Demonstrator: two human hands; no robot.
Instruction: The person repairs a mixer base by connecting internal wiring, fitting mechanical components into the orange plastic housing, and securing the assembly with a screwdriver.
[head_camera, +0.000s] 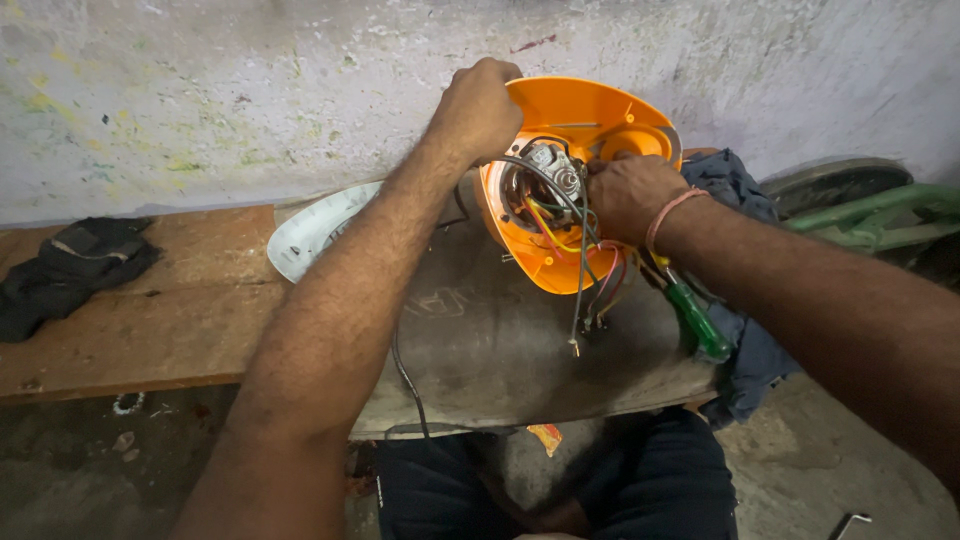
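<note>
slab (500, 350) is lying under both hands, bearing the work | orange housing (560, 180) is standing tilted on it, open side up | left hand (478, 108) is clenching the housing's upper rim | right hand (628, 195) is closing on wires (585, 270) inside | screwdriver (695, 318) is lying just below the right wrist

Orange plastic housing (560, 255) with yellow, red and black wires (585, 275); green-handled screwdriver (697, 322); dark blue cloth (745, 350); white cover (310, 232); brown wooden tabletop (150, 320); black cloth (70, 268).
</note>
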